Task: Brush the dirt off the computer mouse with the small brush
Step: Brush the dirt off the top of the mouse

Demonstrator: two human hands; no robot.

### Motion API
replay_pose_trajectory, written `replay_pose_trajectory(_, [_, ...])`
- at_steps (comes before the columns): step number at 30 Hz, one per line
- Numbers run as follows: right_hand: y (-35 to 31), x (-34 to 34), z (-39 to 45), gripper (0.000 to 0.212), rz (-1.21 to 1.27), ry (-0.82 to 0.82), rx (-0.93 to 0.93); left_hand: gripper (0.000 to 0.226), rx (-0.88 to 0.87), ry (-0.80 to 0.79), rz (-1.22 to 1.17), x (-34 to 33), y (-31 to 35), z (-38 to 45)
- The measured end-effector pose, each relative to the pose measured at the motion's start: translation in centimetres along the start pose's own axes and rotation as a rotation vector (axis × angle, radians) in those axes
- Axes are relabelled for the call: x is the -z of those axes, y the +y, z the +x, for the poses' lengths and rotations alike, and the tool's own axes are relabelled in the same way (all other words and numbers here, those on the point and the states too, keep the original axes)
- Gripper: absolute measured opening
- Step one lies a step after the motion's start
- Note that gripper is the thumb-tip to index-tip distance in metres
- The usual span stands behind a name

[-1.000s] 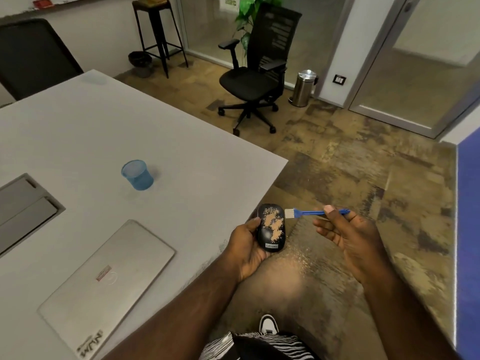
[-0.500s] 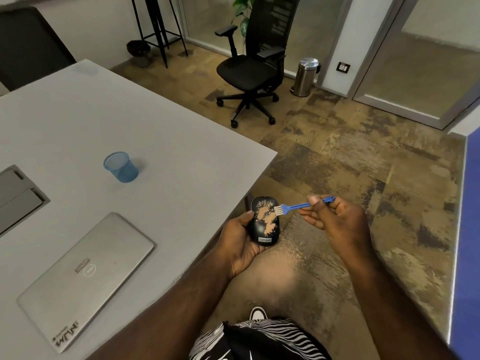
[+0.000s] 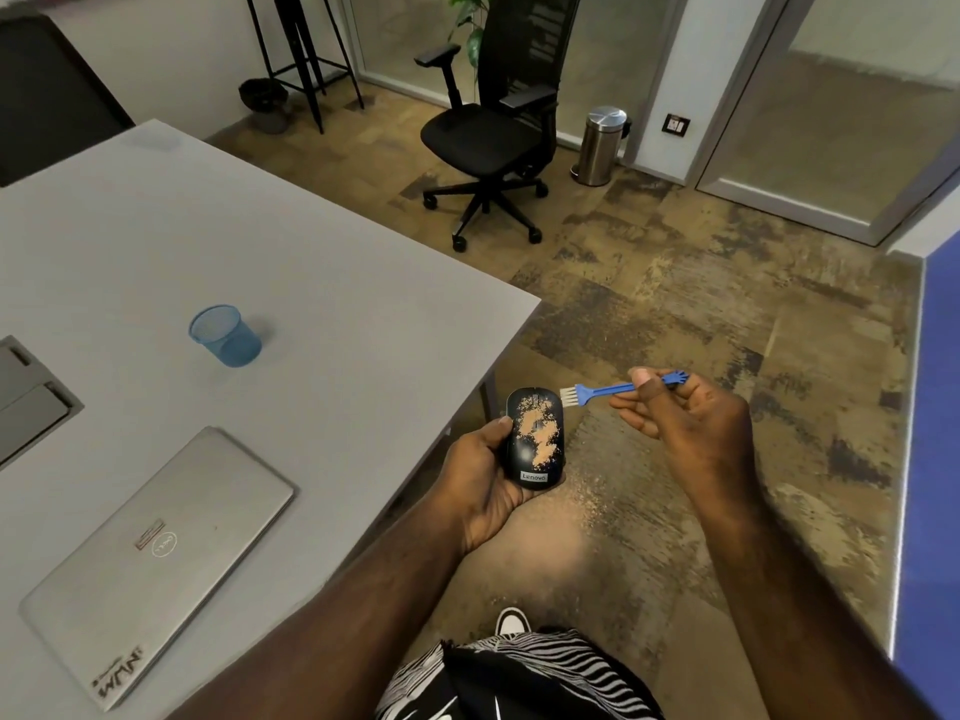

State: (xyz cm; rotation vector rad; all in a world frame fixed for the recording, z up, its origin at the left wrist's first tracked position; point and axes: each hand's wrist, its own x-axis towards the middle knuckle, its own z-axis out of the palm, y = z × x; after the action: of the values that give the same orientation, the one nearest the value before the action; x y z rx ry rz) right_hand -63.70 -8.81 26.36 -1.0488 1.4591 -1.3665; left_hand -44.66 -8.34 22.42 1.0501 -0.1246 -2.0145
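1. The left hand [image 3: 485,478] cradles the computer mouse [image 3: 535,439] off the table's [image 3: 311,283] edge, over the floor [image 3: 649,314]; fingers curl around its underside and the thumb lies along its left flank; judged, this keeps the soiled top face up and lets loosened dirt fall clear of the table.
2. The right hand [image 3: 685,415] pinches the small brush [image 3: 618,389] mid-handle between thumb and forefinger; the bristles point at the mouse and stand just beside its upper right edge, apart from it.
3. The mouse is a smooth, black, rounded oval with a label at its near end; tan powdery dirt [image 3: 540,433] covers much of its top; judged, the brushing is far from complete.
4. The brush is slim blue plastic with a short tuft of pale bristles.
5. Fine pale grains speckle the floor below the mouse.
6. On the matte grey table: 1 closed silver laptop [image 3: 156,558] and 1 blue mesh cup [image 3: 226,335].
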Motion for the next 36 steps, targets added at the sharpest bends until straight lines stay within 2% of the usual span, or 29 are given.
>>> replay_pose_trajectory(2, [0.1, 0.0, 0.0, 0.008, -0.043, -0.030, 0.005, 0.039, 0.002, -0.003, 0.002, -0.1, -0.1, 0.0])
replay_pose_trajectory(8, [-0.2, -0.1, 0.3, 0.009, -0.071, 0.006, 0.039, 0.038, -0.005, -0.001, 0.031, -0.1, -0.3, 0.0])
replay_pose_trajectory(12, [-0.1, -0.4, 0.5, 0.007, -0.177, 0.045, 0.046, 0.040, -0.003, 0.002, 0.030, 0.0, -0.3, -0.1])
replay_pose_trajectory(14, [-0.5, -0.4, 0.7, 0.005, -0.134, 0.055, 0.060, 0.040, 0.002, 0.004, 0.032, -0.1, -0.2, 0.0])
replay_pose_trajectory(17, [-0.7, -0.8, 0.6, 0.006, -0.135, -0.019, 0.054, 0.040, -0.004, 0.010, 0.052, -0.2, -0.2, 0.0])
replay_pose_trajectory(19, [-0.6, -1.0, 0.5, 0.008, -0.199, 0.003, 0.060, 0.039, -0.004, 0.013, 0.053, -0.3, -0.1, -0.1])
replay_pose_trajectory(22, [-1.0, -0.9, 0.8, 0.008, -0.151, 0.052, 0.077, 0.039, -0.004, 0.012, 0.054, -0.3, 0.1, -0.1])
replay_pose_trajectory(25, [-1.0, -1.1, 0.7, 0.009, -0.164, -0.004, 0.085, 0.037, -0.003, 0.011, 0.063, -0.4, 0.3, -0.2])
replay_pose_trajectory(28, [-0.7, -1.3, 1.0, 0.008, -0.237, 0.032, 0.091, 0.037, 0.002, 0.012, 0.068, -0.6, 0.3, -0.3])
replay_pose_trajectory(30, [-0.9, -1.2, 1.2, 0.008, -0.179, 0.051, 0.078, 0.037, 0.001, 0.009, 0.071, -0.6, 0.3, -0.3])
replay_pose_trajectory(34, [-0.9, -1.4, 0.8, 0.012, -0.217, -0.019, 0.099, 0.037, 0.000, 0.003, 0.085, -0.7, 0.4, -0.4])
replay_pose_trajectory(36, [-0.9, -1.3, 1.0, 0.008, -0.235, 0.009, 0.098, 0.039, -0.006, 0.003, 0.090, -0.6, 0.3, -0.4])
